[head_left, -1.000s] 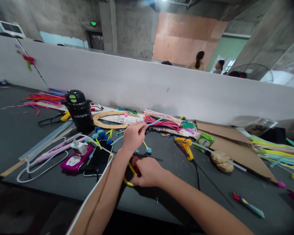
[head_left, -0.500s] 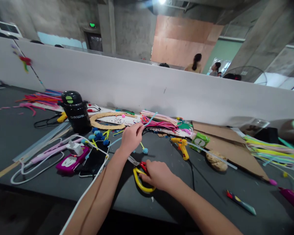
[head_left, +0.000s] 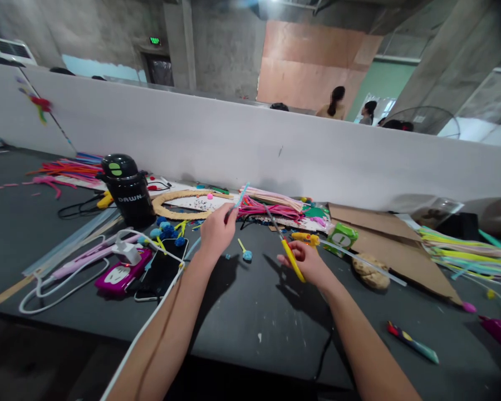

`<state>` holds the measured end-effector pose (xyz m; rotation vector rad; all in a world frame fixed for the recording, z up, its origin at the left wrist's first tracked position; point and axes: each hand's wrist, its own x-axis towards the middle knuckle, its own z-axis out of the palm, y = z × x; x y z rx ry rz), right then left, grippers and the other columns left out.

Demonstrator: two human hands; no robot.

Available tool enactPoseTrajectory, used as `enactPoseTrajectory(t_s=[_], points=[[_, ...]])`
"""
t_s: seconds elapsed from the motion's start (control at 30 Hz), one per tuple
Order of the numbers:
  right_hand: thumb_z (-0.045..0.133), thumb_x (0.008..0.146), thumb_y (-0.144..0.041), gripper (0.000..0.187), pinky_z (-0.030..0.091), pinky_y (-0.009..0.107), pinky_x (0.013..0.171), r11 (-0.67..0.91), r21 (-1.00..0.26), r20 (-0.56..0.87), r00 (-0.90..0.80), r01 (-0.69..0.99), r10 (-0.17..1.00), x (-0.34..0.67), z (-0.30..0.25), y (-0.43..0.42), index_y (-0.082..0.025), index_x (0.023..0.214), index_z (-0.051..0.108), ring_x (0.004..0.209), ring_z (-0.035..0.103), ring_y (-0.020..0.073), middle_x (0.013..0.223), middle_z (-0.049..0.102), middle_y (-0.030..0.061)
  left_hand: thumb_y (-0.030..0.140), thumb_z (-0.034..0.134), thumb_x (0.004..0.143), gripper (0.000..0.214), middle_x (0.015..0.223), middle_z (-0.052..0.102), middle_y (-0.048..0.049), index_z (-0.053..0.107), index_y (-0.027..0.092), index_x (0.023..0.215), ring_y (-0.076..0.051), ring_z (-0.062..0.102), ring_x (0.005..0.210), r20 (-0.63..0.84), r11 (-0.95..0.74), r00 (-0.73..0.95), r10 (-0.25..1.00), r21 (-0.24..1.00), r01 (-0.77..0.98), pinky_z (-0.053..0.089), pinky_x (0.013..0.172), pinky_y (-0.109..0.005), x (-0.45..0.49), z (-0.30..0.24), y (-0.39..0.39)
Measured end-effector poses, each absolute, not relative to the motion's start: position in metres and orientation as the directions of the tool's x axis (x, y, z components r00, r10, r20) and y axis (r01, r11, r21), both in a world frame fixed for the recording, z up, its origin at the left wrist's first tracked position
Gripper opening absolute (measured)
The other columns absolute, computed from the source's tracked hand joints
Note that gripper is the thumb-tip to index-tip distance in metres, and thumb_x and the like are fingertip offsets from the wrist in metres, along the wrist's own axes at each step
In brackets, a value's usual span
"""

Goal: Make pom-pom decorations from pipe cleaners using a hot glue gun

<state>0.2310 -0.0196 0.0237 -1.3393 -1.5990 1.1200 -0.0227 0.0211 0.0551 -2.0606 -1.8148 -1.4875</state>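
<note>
My left hand (head_left: 217,229) is closed on a light blue pipe cleaner (head_left: 242,195), whose tip sticks up past my fingers. In my right hand (head_left: 307,262) are yellow-handled scissors (head_left: 291,257), raised above the table with the blades toward the back. On the tabletop between the two hands lies a small blue pompom on a yellow-green stem (head_left: 246,255). Just beyond my right hand is a yellow glue gun (head_left: 305,239), partly hidden by the hand, with a clear glue stick (head_left: 363,260) in its rear.
A black bottle (head_left: 128,192), a purple power strip (head_left: 121,274) and a phone (head_left: 161,270) are on the left. Pink pipe cleaners (head_left: 271,207) lie at the back near a cardboard ring (head_left: 162,206). Cardboard (head_left: 394,248) and a cutter knife (head_left: 413,342) are on the right.
My right hand has lifted the scissors off the tabletop and moved them up and to the right. My left hand has shifted slightly left, and the pipe cleaner now points more upright.
</note>
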Motion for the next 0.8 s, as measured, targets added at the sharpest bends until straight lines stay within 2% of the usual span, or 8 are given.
enactPoseTrajectory(t_s=[0.1,0.23,0.33,0.47,0.57,0.67,0.73,0.8], points=[[0.081,0.057,-0.049,0.047,0.033,0.022,0.045,0.122,-0.934,0.102,-0.075,0.336,0.992,0.232,0.015,-0.021,-0.020,0.082,0.053,0.048,0.042,0.0091,0.056,0.048,-0.0077,0.045,0.043,0.094,0.030,0.083,0.069,-0.0030,0.067,0.026,0.098,-0.019,0.060,0.076,0.602,-0.305,-0.077,0.794,0.505,0.808,0.031,0.060,-0.026,-0.021,0.054,0.019],[0.075,0.063,-0.056,0.045,0.027,0.022,0.042,0.108,-0.924,0.101,-0.039,0.367,0.994,0.232,0.008,-0.024,-0.019,0.077,0.053,0.046,0.036,0.0083,0.054,0.045,-0.0067,0.051,0.039,0.094,0.043,0.071,0.064,-0.0019,0.062,0.022,0.071,-0.016,0.054,0.066,0.562,-0.338,0.041,0.826,0.434,0.835,0.027,0.056,-0.027,-0.014,0.053,0.017],[0.074,0.065,-0.057,0.045,0.025,0.022,0.042,0.103,-0.932,0.104,-0.015,0.347,0.994,0.232,0.008,-0.026,-0.019,0.075,0.052,0.045,0.033,0.0081,0.052,0.043,-0.0071,0.050,0.035,0.096,0.049,0.066,0.060,-0.0018,0.057,0.020,0.064,-0.015,0.051,0.063,0.559,-0.412,0.137,0.818,0.403,0.817,0.028,0.057,-0.027,-0.010,0.054,0.017],[0.074,0.065,-0.057,0.045,0.029,0.023,0.046,0.115,-0.928,0.137,0.037,0.355,0.990,0.234,0.007,-0.025,-0.020,0.078,0.053,0.049,0.041,0.0103,0.057,0.051,-0.0045,0.045,0.037,0.097,0.045,0.073,0.065,-0.0036,0.063,0.020,0.071,-0.017,0.055,0.075,0.602,-0.524,0.245,0.760,0.346,0.778,0.036,0.070,-0.028,-0.008,0.057,0.017],[0.074,0.064,-0.059,0.046,0.032,0.023,0.047,0.112,-0.911,0.145,0.054,0.396,0.988,0.237,0.004,-0.023,-0.020,0.079,0.053,0.050,0.045,0.0116,0.059,0.055,-0.0030,0.039,0.041,0.096,0.033,0.082,0.069,-0.0040,0.070,0.023,0.094,-0.019,0.058,0.081,0.628,-0.540,0.248,0.738,0.329,0.774,0.036,0.076,-0.029,-0.008,0.055,0.017],[0.073,0.064,-0.060,0.047,0.032,0.024,0.047,0.110,-0.906,0.142,0.050,0.409,0.989,0.237,0.001,-0.022,-0.020,0.079,0.053,0.050,0.044,0.0119,0.059,0.054,-0.0032,0.032,0.041,0.095,0.031,0.086,0.071,-0.0029,0.065,0.027,0.114,-0.019,0.060,0.080,0.596,-0.505,0.205,0.776,0.394,0.768,0.037,0.072,-0.028,-0.011,0.050,0.018],[0.073,0.064,-0.062,0.048,0.032,0.024,0.048,0.123,-0.893,0.159,0.047,0.434,0.986,0.236,0.001,-0.023,-0.021,0.079,0.053,0.050,0.042,0.0119,0.058,0.052,-0.0039,0.028,0.041,0.094,0.029,0.087,0.070,-0.0032,0.066,0.026,0.109,-0.019,0.060,0.081,0.571,-0.481,0.179,0.801,0.436,0.761,0.038,0.070,-0.027,-0.012,0.048,0.019],[0.072,0.063,-0.063,0.049,0.032,0.025,0.048,0.136,-0.876,0.171,0.034,0.463,0.985,0.234,0.001,-0.024,-0.021,0.078,0.053,0.051,0.042,0.0119,0.059,0.051,-0.0039,0.022,0.040,0.092,0.026,0.086,0.068,-0.0039,0.066,0.023,0.097,-0.019,0.059,0.080,0.562,-0.469,0.164,0.811,0.457,0.756,0.039,0.069,-0.027,-0.013,0.048,0.020]])
